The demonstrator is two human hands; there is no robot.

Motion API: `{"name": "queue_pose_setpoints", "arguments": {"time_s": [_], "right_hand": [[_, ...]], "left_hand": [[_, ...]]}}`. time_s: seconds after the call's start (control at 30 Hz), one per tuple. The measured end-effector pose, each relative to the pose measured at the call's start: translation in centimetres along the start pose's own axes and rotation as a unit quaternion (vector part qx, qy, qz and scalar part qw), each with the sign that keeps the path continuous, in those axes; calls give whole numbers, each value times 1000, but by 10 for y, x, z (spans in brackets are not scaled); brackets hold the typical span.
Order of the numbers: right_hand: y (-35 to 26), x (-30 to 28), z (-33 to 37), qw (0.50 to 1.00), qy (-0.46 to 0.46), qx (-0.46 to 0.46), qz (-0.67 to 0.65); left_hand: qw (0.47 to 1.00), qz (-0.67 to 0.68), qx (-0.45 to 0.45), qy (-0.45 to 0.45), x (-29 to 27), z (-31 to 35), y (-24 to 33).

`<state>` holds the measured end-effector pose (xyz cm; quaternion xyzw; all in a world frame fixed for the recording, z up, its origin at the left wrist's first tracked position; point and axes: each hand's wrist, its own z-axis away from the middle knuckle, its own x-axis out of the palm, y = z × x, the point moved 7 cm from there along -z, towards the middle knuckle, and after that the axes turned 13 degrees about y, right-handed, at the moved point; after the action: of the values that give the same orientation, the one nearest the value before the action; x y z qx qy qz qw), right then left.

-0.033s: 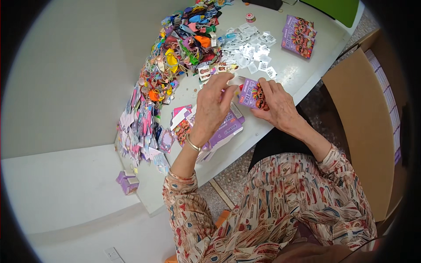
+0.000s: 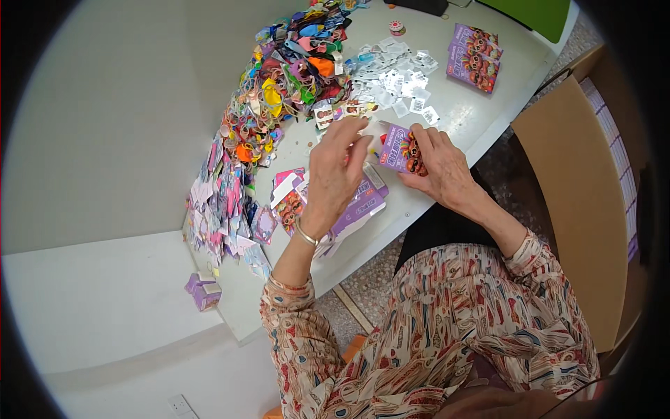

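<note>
Above the table edge, my right hand [image 2: 445,169] grips a small purple carton [image 2: 399,149] printed with colourful cartoon faces. Its left end is open, with a flap sticking out and something red at the mouth. My left hand [image 2: 336,164] hovers just left of that end, thumb and forefinger apart, fingers slightly curled. No object shows clearly in it; the palm is hidden. Below it lie several flattened purple cartons [image 2: 359,213], partly covered by my wrist. Small printed cards [image 2: 324,115] lie just beyond my left fingers.
A heap of colourful small trinkets [image 2: 272,98] runs along the wall, with a pile of card packets [image 2: 223,195] nearer. White labelled sachets [image 2: 401,80] are spread mid-table. Filled cartons [image 2: 476,59] stand back right. A large cardboard box [image 2: 576,202] is at right.
My left hand has shifted slightly left, away from the carton's open end. The right hand and carton stay almost still.
</note>
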<state>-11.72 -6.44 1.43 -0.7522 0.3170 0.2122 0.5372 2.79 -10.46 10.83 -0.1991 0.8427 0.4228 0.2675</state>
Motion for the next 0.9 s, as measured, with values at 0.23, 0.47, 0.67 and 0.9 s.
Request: {"name": "queue_pose_setpoints", "arguments": {"time_s": [0.23,0.47,0.67,0.9], "right_hand": [[5,-12,-5,994,76,14,-71],[-7,-21,0,986,117,-40,-111],[3,-18,1,986,81,-41,-140],[5,-16,0,987,33,-92,-127]], "left_hand": [[964,142,-201,103,16,61,-14],[935,240,-212,153,44,63,-7],[957,173,-197,126,49,63,-14],[984,106,-116,86,50,71,-14]]}}
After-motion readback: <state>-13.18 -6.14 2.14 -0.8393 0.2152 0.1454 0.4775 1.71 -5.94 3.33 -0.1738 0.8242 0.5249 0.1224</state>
